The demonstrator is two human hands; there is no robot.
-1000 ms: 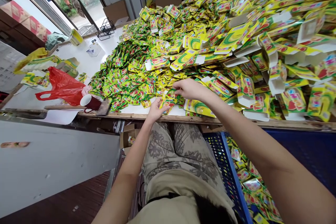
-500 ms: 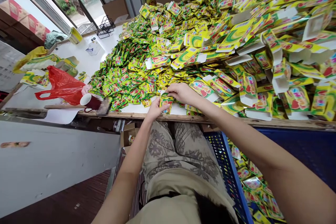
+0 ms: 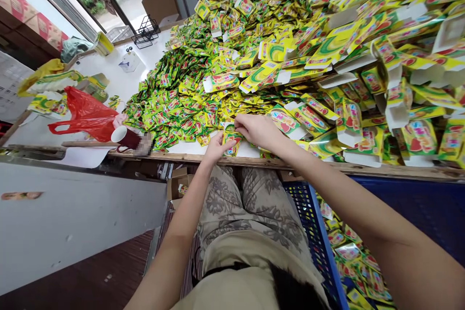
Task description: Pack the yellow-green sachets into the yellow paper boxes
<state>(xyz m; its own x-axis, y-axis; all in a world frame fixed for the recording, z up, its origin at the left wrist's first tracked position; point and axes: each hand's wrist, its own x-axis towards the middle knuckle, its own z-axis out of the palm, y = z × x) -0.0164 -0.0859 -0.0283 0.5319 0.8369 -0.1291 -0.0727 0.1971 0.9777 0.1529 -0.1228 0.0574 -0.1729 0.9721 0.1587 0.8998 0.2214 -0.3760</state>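
Observation:
My left hand (image 3: 215, 149) grips a small yellow-and-green printed carton (image 3: 232, 147) just above the table's front edge, with the thumb across its front. At the carton's upper end, the fingers of my right hand (image 3: 256, 131) are pinched together, touching it; what lies between them is hidden. A pale flap shows at the top of the carton. Right behind the hands spreads a heap of small green-and-yellow sachets (image 3: 181, 111). To the right lies a large pile of printed cartons (image 3: 348, 118), several with white end flaps standing open.
A maroon mug (image 3: 127, 138) and a red plastic bag (image 3: 87, 116) stand left along the table edge. Further back are a black wire rack (image 3: 146, 31) and a yellow box (image 3: 104, 43). Below right, a blue basket (image 3: 316, 223) holds filled-looking cartons or packets.
The right hand has shifted slightly right along the carton's upper end, its fingers still pinched. My left hand keeps its grip. The view has turned slightly.

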